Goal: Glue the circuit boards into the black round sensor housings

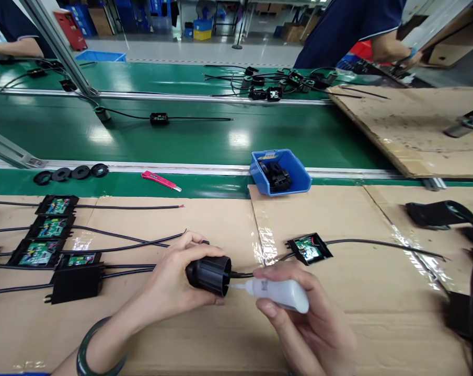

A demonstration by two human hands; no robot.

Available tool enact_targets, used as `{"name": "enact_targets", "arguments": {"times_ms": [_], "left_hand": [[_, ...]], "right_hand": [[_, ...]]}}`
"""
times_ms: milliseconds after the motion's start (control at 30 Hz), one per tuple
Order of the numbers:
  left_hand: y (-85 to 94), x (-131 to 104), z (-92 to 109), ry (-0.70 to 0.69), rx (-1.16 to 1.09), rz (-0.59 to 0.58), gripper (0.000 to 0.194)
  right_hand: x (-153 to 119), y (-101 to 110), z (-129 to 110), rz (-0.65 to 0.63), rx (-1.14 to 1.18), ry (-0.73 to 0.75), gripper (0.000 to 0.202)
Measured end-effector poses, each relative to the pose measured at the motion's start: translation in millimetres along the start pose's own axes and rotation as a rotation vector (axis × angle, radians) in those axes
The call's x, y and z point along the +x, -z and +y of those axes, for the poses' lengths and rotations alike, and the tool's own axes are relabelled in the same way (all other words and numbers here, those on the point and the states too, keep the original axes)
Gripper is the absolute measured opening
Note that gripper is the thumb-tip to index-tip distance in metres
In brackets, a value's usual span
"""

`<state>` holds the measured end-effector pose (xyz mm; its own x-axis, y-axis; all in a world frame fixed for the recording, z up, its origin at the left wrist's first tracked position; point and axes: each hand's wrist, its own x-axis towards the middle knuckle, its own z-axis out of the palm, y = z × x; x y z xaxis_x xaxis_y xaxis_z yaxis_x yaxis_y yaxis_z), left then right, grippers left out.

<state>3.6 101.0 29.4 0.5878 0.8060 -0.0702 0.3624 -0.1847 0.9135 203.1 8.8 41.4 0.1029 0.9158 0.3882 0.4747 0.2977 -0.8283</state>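
Note:
My left hand (177, 277) is wrapped round a black cylindrical housing (210, 275), its open end turned to the right. A small white squeeze bottle (281, 295) is pinched between the thumb and fingers of my right hand (310, 324). The bottle's thin nozzle points left, at the rim of the housing; whether it touches cannot be made out. A black cable runs behind the bottle to an open black box with a green circuit board (310, 248), lying on the cardboard to the right.
Several cabled circuit boxes (50, 227) lie at left. Beyond them are black rings (80, 172) and a pink utility knife (160, 180). A blue bin (299, 177) holds black parts. Cabled parts (159, 119) lie on the green conveyor (197, 141). Two other people stand across it.

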Motion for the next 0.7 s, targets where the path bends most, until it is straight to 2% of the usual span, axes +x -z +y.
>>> {"name": "enact_targets", "arguments": {"times_ms": [700], "left_hand": [[-0.5, -0.9, -1.7, -0.037, 0.021, 0.016, 0.063]], "right_hand": [[2.4, 2.0, -4.2, -0.031, -0.005, 0.003, 0.023]]}}
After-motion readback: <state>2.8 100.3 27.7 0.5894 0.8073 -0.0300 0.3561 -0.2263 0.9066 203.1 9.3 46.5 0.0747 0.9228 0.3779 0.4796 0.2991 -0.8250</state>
